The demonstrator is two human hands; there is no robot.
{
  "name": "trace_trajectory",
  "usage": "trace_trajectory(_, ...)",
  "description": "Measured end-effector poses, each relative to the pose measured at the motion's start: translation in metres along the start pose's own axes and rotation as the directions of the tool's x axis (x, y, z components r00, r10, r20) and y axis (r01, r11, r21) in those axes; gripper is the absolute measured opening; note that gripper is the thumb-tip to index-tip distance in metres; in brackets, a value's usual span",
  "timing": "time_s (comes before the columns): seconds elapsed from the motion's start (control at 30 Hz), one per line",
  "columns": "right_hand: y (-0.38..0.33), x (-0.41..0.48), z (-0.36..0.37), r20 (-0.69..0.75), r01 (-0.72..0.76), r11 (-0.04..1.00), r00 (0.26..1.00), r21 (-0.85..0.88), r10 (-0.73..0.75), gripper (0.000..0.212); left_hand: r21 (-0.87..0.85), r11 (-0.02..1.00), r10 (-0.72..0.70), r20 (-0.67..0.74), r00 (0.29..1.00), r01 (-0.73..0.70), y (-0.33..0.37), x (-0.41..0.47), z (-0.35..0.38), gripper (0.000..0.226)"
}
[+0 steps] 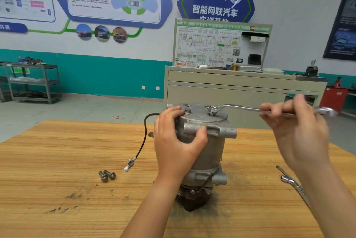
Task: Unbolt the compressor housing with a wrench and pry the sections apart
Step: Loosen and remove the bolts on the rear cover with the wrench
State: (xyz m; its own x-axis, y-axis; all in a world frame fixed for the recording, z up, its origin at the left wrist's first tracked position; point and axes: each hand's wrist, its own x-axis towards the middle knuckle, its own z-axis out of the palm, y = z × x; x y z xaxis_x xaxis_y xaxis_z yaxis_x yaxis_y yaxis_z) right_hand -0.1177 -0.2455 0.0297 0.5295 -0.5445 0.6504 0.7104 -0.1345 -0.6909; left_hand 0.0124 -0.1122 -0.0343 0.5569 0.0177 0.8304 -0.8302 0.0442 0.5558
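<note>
Unbolting is progressing; the sections are not yet parting.
The compressor (204, 149) is standing upright mid-bench (57, 160). The left hand (175, 145) is bracing it, fingers (173, 111) wrapping its top, while the right hand (294, 128) is gripping the wrench (242, 107), whose ring is sitting on a top bolt (212, 111). Two loose bolts (107, 175) are lying on the bench and a seated bolt (188, 111) is showing, so more loosening and the prying are likely remaining.

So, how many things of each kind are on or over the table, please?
Compressor: 1
Wrench, in the right hand: 1
Loose bolts: 2
Tools lying at right, partly hidden: seemingly 2
Total: 6
</note>
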Motion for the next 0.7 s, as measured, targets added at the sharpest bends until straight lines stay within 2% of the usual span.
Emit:
trace_trajectory(0.07,0.022,0.033,-0.005,-0.170,-0.125,0.989,0.976,0.078,0.136,0.029,-0.018,1.000,-0.006,0.032,0.999,0.007,0.005,0.001,0.000,0.044)
trace_trajectory(0.1,0.033,0.051,-0.004,-0.224,-0.195,0.980,0.955,0.032,0.197,0.019,-0.016,1.000,-0.003,0.018,1.000,0.003,0.002,0.000,0.000,0.044)
trace_trajectory(0.17,0.054,0.084,0.004,-0.233,-0.363,0.896,0.922,-0.254,0.308,0.009,-0.018,1.000,0.009,0.010,1.000,-0.009,-0.007,0.002,-0.002,0.043)
trace_trajectory(0.23,0.064,0.112,0.020,-0.176,-0.446,0.681,0.886,-0.581,0.430,0.011,-0.019,1.000,0.013,0.009,1.000,-0.013,-0.004,0.003,-0.002,0.043)
trace_trajectory(0.27,0.064,0.124,0.032,-0.130,-0.431,0.568,0.861,-0.702,0.492,0.013,-0.015,1.000,0.013,0.005,1.000,-0.013,-0.003,0.002,-0.001,0.043)
trace_trajectory(0.33,0.060,0.141,0.063,-0.012,-0.288,0.376,0.808,-0.881,0.589,0.018,-0.007,1.000,0.019,-0.006,1.000,-0.019,-0.004,0.002,0.000,0.043)
trace_trajectory(0.4,0.060,0.148,0.098,0.128,0.033,0.157,0.750,-0.987,0.648,0.029,-0.003,1.000,0.016,-0.001,1.000,-0.016,-0.005,0.001,0.000,0.044)
trace_trajectory(0.47,0.063,0.138,0.138,0.271,0.403,-0.036,0.675,-0.914,0.687,0.043,0.009,1.000,0.016,0.007,1.000,-0.016,-0.005,0.001,-0.001,0.046)
trace_trajectory(0.5,0.066,0.127,0.156,0.343,0.546,-0.080,0.626,-0.834,0.700,0.047,0.007,1.000,0.011,0.016,1.000,-0.011,-0.004,0.002,-0.001,0.047)
trace_trajectory(0.57,0.062,0.097,0.185,0.418,0.661,-0.091,0.568,-0.745,0.709,0.055,-0.006,1.000,-0.007,0.025,1.000,0.007,0.000,0.003,-0.003,0.046)
trace_trajectory(0.63,0.047,0.065,0.193,0.536,0.685,0.002,0.567,-0.728,0.625,0.066,-0.043,0.999,-0.023,0.040,0.999,0.025,0.002,0.005,-0.005,0.040)
trace_trajectory(0.7,0.031,0.030,0.176,0.670,0.690,0.139,0.602,-0.710,0.435,0.070,-0.062,0.996,-0.058,0.091,0.994,0.064,0.003,0.005,-0.007,0.039)
